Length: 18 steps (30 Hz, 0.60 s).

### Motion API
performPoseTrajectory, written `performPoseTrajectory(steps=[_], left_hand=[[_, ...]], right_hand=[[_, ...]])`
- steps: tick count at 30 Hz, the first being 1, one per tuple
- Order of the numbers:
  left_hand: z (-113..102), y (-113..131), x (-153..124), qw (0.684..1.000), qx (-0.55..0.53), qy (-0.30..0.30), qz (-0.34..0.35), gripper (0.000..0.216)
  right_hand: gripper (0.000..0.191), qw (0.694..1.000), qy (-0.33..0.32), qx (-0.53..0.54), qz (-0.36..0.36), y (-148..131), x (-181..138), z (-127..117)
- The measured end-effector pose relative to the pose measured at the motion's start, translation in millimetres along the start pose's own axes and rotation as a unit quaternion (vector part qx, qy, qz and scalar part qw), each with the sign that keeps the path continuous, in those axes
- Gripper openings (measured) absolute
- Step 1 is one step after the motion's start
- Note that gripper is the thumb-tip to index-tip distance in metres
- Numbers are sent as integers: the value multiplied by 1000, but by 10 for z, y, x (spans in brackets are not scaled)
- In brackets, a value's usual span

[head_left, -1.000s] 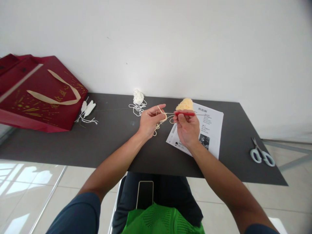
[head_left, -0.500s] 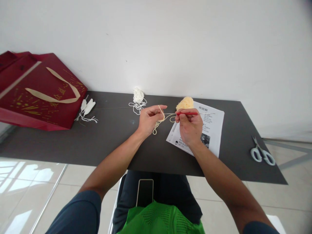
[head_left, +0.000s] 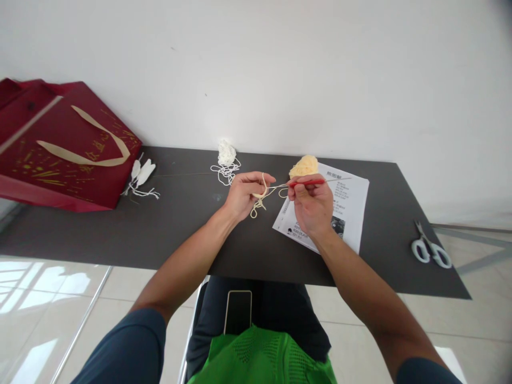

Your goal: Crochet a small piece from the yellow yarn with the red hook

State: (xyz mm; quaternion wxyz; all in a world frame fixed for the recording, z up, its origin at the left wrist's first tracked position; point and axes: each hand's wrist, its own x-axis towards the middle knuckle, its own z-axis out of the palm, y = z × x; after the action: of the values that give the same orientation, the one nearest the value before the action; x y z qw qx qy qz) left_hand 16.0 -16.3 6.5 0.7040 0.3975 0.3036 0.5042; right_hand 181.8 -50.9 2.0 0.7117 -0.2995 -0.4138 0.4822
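Left hand (head_left: 242,196) pinches yarn (head_left: 260,196) | right hand (head_left: 313,209) clamps hook (head_left: 314,182) | little worked, we judge; ball (head_left: 304,166) awaits, table's (head_left: 120,234) back edge

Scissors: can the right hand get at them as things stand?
Probably yes: the scissors lie on the tabletop on the right hand's own side, with only flat paper and tabletop apparently between. But its fingers are occupied with the red-handled tool.

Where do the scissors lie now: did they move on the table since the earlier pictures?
No. Judged against the near right corner of the table, the scissors lie in the same place; only the camera view has shifted slightly.
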Motion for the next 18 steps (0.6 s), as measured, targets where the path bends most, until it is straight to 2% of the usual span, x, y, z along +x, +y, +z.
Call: performPoseTrajectory(steps=[5, 11, 14, 18], left_hand=[[17, 33, 1, 999, -27, -7, -42, 22], [13, 36, 14, 998, -30, -11, -55, 20], [5, 8, 17, 1000, -9, -7, -27, 14], [7, -60, 18, 995, 74, 5, 60, 14]], right_hand=[[22, 1000, 0, -1, 11, -18, -9, 16], [23, 999, 3, 0, 49, -12, -11, -3], [23, 995, 7, 22, 98, 24, 5, -62], [24, 988, 26, 47, 147, 95, 21, -126]])
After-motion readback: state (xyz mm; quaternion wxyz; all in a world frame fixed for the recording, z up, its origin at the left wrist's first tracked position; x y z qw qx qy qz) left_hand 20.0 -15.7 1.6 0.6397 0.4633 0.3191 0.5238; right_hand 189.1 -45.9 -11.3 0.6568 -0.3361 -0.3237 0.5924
